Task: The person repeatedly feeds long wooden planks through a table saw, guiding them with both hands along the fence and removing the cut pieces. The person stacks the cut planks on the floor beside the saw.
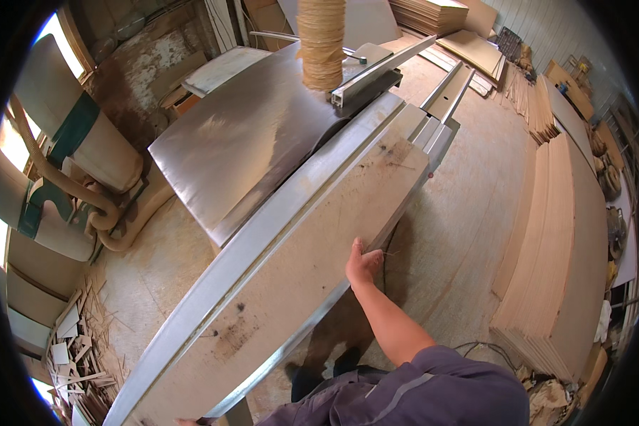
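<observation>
A table saw with a polished metal top [220,142] stands in front of me, and a long sliding table [312,234] runs diagonally along its right side. The sliding table has a tan, stained surface and silver metal rails. My right hand [364,263] is closed at its right edge, with the thumb up by the rim and the fingers curled at the side. At the bottom edge of the picture, only a bit of my left hand [188,422] shows, next to the near end of the sliding table; its fingers are mostly cut off.
A ribbed dust hose [321,42] hangs over the saw beside a metal fence [383,71]. Stacked tan boards [547,263] lean at the right. Dust collector bags [99,135] stand at the left, above wood offcuts [74,362]. More sheets [429,14] lie at the back.
</observation>
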The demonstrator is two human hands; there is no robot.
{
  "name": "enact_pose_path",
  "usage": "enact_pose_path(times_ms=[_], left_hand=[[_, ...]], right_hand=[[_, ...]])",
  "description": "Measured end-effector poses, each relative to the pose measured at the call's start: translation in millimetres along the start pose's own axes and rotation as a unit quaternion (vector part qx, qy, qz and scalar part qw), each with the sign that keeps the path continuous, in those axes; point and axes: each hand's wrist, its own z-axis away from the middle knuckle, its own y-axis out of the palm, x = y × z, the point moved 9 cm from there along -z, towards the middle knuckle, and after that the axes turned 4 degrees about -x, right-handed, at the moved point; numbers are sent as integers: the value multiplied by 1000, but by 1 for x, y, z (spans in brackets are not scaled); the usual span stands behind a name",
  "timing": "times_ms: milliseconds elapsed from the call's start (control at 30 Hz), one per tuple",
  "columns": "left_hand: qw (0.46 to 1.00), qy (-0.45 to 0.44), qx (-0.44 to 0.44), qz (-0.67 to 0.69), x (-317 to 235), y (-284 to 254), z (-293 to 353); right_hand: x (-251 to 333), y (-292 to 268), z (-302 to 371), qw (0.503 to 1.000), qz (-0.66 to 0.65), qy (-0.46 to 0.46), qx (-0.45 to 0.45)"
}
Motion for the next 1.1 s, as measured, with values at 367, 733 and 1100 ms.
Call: enact_pose_path(times_ms=[367,733,1100], left_hand=[[999,0,-12,-32,-28,111,197],[999,-5,-1,-51,-45,274,355],[993,-86,-62,-52,-35,467,535]], right_hand=[[109,-81,-215,997,57,-29,49],[129,-172,-413,972,66,-53,219],[141,-319,-653,914,273,-20,299]])
